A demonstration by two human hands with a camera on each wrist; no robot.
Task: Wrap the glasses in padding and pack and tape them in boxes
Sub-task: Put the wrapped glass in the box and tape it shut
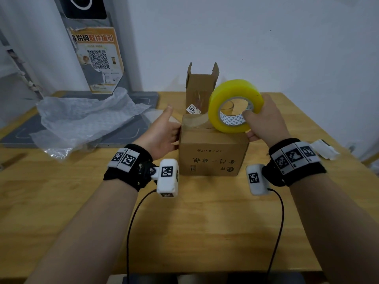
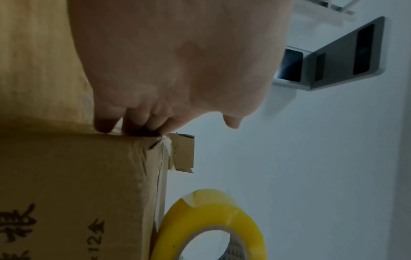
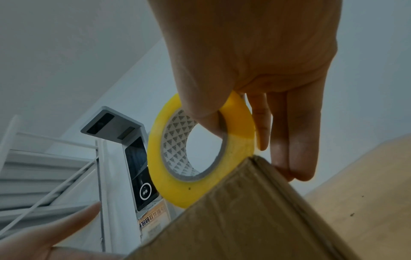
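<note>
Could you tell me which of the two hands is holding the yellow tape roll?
The right hand: its thumb hooks through the tape roll. The left hand only presses the box.

The box (image 1: 211, 152) is brown cardboard and stands upright in the middle of the wooden table, with black printed characters on its near side that appear upside down in the head view. Its top flaps are folded down and a seam shows across the top. A second, narrower box (image 1: 200, 89) stands just behind it, with its top flaps open and pointing up and a small white label low on its front. The tape roll (image 1: 233, 105) is yellow with a patterned white core; it stands on edge, tilted, on the right part of the first box's top. The bubble wrap (image 1: 86, 119) lies crumpled at the back left of the table.
</note>
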